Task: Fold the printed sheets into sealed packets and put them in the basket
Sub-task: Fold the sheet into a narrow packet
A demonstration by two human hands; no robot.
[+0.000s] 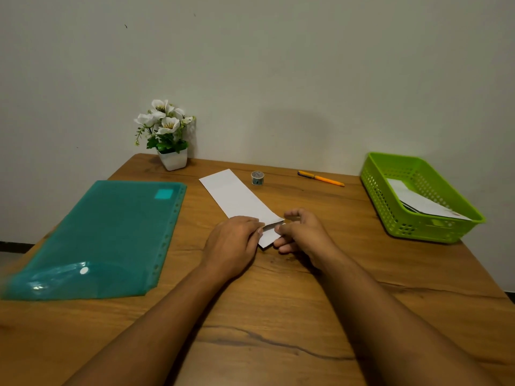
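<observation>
A white sheet (237,196), folded into a long narrow strip, lies at a slant on the middle of the wooden table (278,316). Its near end is lifted between my two hands. My left hand (232,243) lies over the strip's near left corner with its fingertips pinching the paper's edge. My right hand (299,232) pinches the near right edge between thumb and curled fingers. The green plastic basket (390,215) stands at the right side of the table with folded white packets (423,204) inside. A small roll of tape (257,178) sits just beyond the strip.
A teal plastic document folder (106,235) lies flat on the left of the table. A white pot of artificial flowers (167,135) stands at the back against the wall. An orange pen (320,178) lies at the back between tape and basket.
</observation>
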